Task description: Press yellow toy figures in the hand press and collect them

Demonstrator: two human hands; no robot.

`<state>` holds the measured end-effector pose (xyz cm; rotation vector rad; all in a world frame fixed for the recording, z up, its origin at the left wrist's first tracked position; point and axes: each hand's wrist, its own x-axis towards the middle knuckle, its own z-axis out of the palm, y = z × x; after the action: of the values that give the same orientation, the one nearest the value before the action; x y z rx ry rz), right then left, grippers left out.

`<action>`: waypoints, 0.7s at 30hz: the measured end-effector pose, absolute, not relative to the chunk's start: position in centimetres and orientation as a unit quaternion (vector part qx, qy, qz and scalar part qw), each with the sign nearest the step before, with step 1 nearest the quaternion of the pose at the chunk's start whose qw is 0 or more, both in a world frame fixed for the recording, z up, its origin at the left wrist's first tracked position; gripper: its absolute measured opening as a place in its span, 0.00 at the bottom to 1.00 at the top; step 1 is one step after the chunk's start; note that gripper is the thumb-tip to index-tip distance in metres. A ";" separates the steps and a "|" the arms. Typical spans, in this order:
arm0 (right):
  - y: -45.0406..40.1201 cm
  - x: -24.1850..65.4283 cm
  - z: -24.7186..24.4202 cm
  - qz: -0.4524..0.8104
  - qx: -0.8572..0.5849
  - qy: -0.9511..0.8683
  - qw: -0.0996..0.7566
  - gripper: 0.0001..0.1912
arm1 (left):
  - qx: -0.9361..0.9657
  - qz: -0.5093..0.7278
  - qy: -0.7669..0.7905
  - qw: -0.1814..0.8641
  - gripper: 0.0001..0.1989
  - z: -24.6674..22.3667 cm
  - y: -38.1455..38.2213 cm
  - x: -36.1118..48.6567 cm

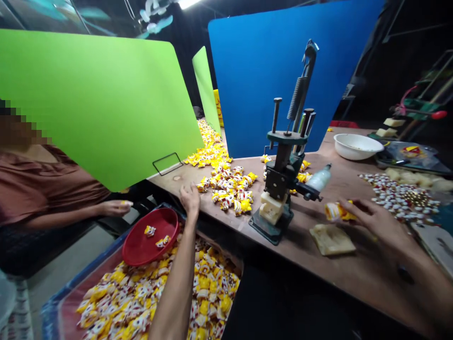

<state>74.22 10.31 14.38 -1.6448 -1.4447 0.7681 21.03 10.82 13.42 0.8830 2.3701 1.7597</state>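
My left hand rests at the table's front edge, just left of a heap of small yellow-and-white figures; its fingers are apart and nothing shows in them. At the right, my right hand holds a yellow-and-white figure between thumb and fingers, above a pale square block. Between my hands stands a dark green hand press with a spring and a cream block on its base.
A person sits at the left, by a red basin over a large bin of figures. White bowl, small white-and-gold parts lie right. Green and blue panels stand behind.
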 end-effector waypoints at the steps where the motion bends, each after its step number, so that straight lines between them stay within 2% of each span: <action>1: 8.8 73.2 14.6 0.340 -0.640 -0.565 0.395 0.27 | 0.302 0.578 0.757 0.034 0.20 13.5 9.2 22.9; 4: 5.0 67.3 15.0 0.476 -0.568 -0.550 0.386 0.34 | 0.451 0.581 0.668 0.111 0.28 11.8 2.9 31.1; 6: 3.6 62.6 14.8 0.529 -0.519 -0.553 0.380 0.35 | 0.646 0.539 0.496 0.216 0.46 9.8 -1.2 36.5; 8: 3.2 59.0 14.2 0.564 -0.483 -0.552 0.379 0.35 | 0.682 0.542 0.436 0.228 0.38 8.0 -3.9 39.9; 10: 3.5 57.5 13.3 0.597 -0.457 -0.543 0.375 0.36 | 0.635 0.583 0.453 0.227 0.27 7.1 -4.6 40.9; 11: 3.9 57.6 13.0 0.608 -0.451 -0.538 0.371 0.36 | 0.592 0.608 0.477 0.230 0.26 7.0 -4.3 40.7; 15: 5.4 61.3 12.2 0.582 -0.473 -0.526 0.402 0.34 | 0.472 0.644 0.559 0.223 0.31 7.9 -1.2 39.4; 21: 6.2 66.3 12.2 0.558 -0.495 -0.521 0.414 0.33 | 0.515 0.586 0.598 0.184 0.20 10.2 2.2 42.5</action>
<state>66.32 6.16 12.18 -1.2452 -1.3102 1.4026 42.51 2.24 10.15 1.4532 1.6869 1.6511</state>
